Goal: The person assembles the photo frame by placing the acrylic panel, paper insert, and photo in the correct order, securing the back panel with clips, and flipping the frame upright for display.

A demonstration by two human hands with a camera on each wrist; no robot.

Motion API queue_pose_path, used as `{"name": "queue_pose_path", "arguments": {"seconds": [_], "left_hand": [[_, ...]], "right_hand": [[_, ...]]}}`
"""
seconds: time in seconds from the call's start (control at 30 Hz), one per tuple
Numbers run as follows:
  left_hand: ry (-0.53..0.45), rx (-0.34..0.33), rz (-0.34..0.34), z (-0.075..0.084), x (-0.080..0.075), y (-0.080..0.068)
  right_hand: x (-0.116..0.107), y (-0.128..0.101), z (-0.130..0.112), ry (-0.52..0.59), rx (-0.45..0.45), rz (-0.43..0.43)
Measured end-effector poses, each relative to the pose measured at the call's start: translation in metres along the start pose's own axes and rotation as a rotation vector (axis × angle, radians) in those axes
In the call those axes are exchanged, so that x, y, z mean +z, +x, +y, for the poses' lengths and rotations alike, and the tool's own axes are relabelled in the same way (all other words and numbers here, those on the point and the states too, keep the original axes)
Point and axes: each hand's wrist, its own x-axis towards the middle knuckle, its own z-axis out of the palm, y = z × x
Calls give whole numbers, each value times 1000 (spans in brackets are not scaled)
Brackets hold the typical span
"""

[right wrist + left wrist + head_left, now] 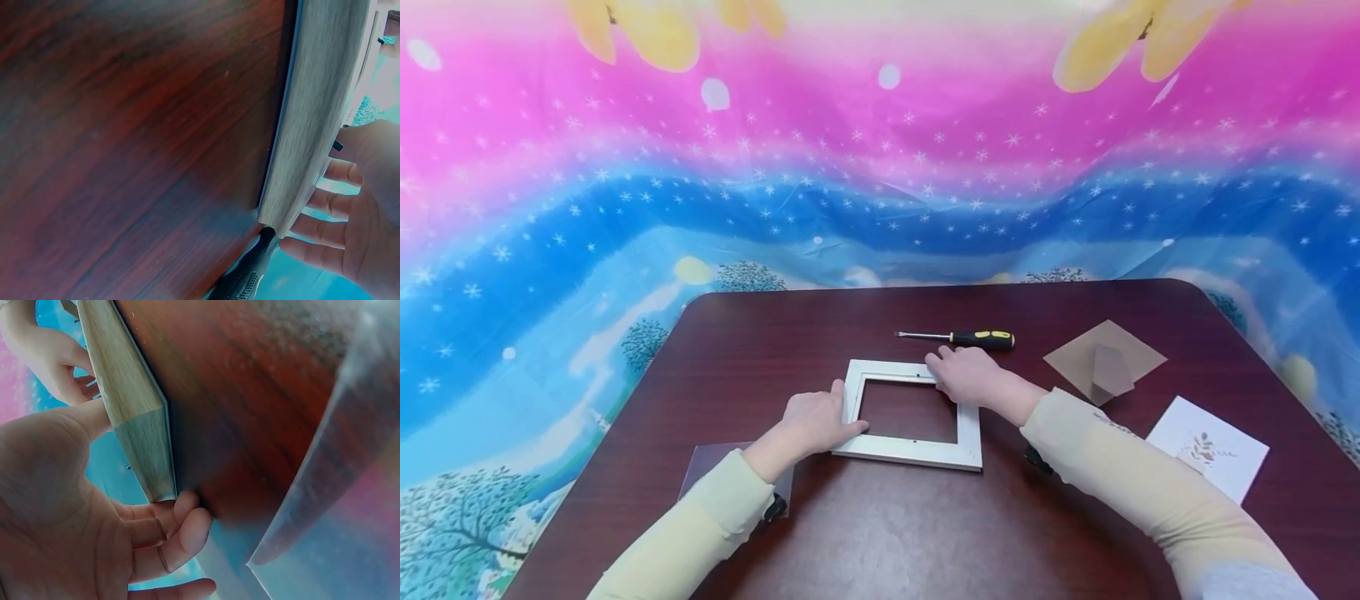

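Observation:
A pale, square picture frame (904, 452) with an open middle lies on the table, small dark tabs along its inner edge. My left hand (812, 421) grips its left side, thumb over the inner edge and fingers round the outside. In the left wrist view the curled fingers (165, 540) meet the frame's wood-grained corner (147, 447). On the far right corner, my right hand (966, 375) holds the frame. The right wrist view shows that hand's fingers (322, 228) along the far side of the wooden edge (322, 87), thumb by a dark tab.
Behind the frame lies a screwdriver (985, 339) with a black and yellow handle. To the right are a brown square board (1071, 354), a small grey piece (1111, 373) on it, and a white card (1232, 437) with a plant print. A clear sheet (707, 462) sits under the left forearm.

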Motion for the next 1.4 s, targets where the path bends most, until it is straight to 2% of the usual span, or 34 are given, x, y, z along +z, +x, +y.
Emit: {"name": "queue_pose_path", "arguments": {"seconds": [0.47, 0.73, 0.97, 1.2, 1.4], "left_hand": [[-21, -13, -3, 0, 0, 3], [-47, -12, 3, 0, -4, 3], [-51, -11, 22, 0, -11, 5], [-63, 30, 67, 2, -20, 7], [-105, 108, 124, 8, -26, 10]], "right_hand": [[-4, -2, 1, 28, -34, 16], [-8, -7, 4, 57, -34, 6], [-17, -15, 11, 69, -39, 37], [-20, -26, 16, 98, -10, 25], [-23, -40, 17, 216, 38, -16]]}}
